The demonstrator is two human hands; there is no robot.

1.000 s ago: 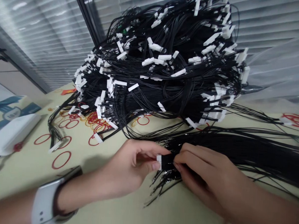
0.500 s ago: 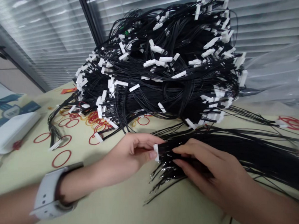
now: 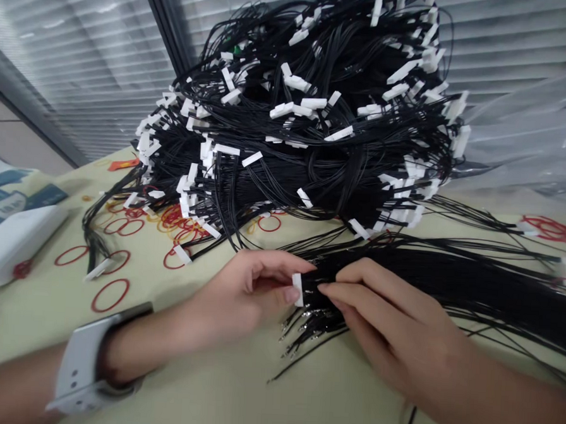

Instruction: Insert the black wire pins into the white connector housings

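Behind the fingers [image 3: 280, 259] of the left hand [image 3: 240, 301], a pale grey watchband [image 3: 73, 353] with small dark holes rings the wrist [image 3: 124, 350].

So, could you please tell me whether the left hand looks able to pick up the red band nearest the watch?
Not right now, probably: the left hand is pinching a white plug. Once it is freed, nothing visible covers the red band on the table.

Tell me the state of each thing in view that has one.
Left hand: pinching the white connector.
White connector: gripped at the thumb tip.
Right hand: fingertips at the black wires; grip unclear.
Black wires: lying bundled, metal tips showing.
Wire pile: heaped, many connectors attached.
Rubber bands: loose, scattered.
Wristwatch: worn.
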